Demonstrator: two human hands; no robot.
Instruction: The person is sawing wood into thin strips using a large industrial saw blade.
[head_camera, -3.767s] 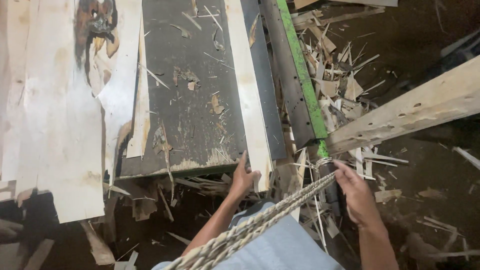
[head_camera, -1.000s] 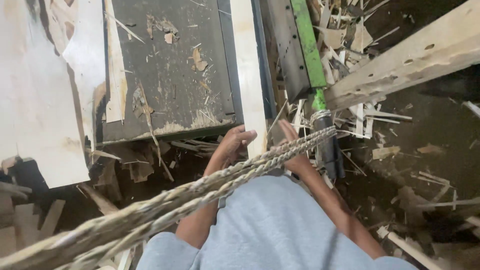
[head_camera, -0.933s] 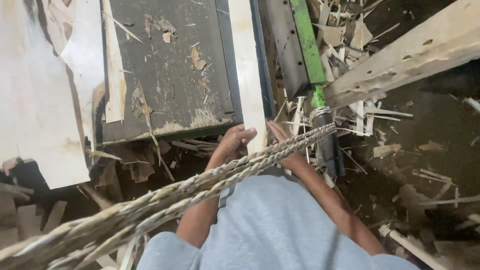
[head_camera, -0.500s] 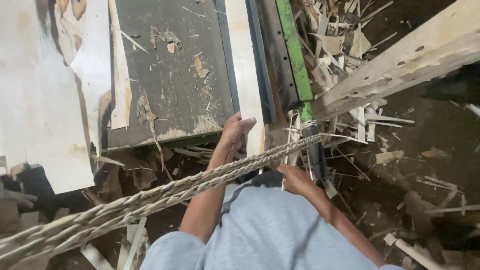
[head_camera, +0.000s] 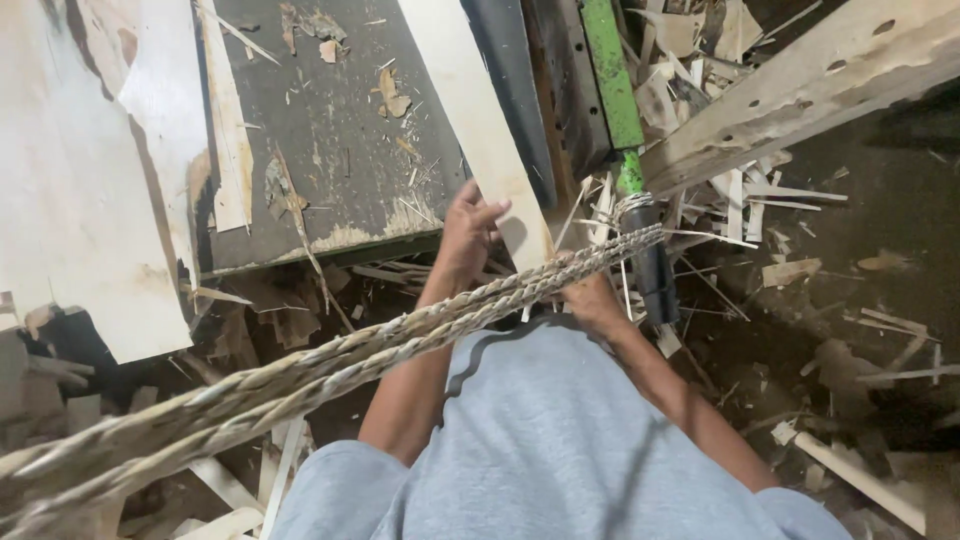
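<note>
While the left hand (head_camera: 470, 235) rests with spread fingers on the near end of a pale wooden plank (head_camera: 480, 130), the right hand (head_camera: 592, 300) sits low beside it, just under a thick twisted rope (head_camera: 400, 335). That rope runs from the near left corner up to a green lever (head_camera: 612, 85), where it is wound around the black handle (head_camera: 655, 275). The plank lies along the right edge of a dark, chip-strewn table (head_camera: 330, 130). To handle the plank well, the left hand wants a flat, firm press near its end, with both arms kept clear of the taut rope. Whether the right hand grips anything cannot be told, since the rope crosses it and hides the fingers. Wood scraps (head_camera: 760, 210) cover the floor, and the rope's near end is cut off.
</note>
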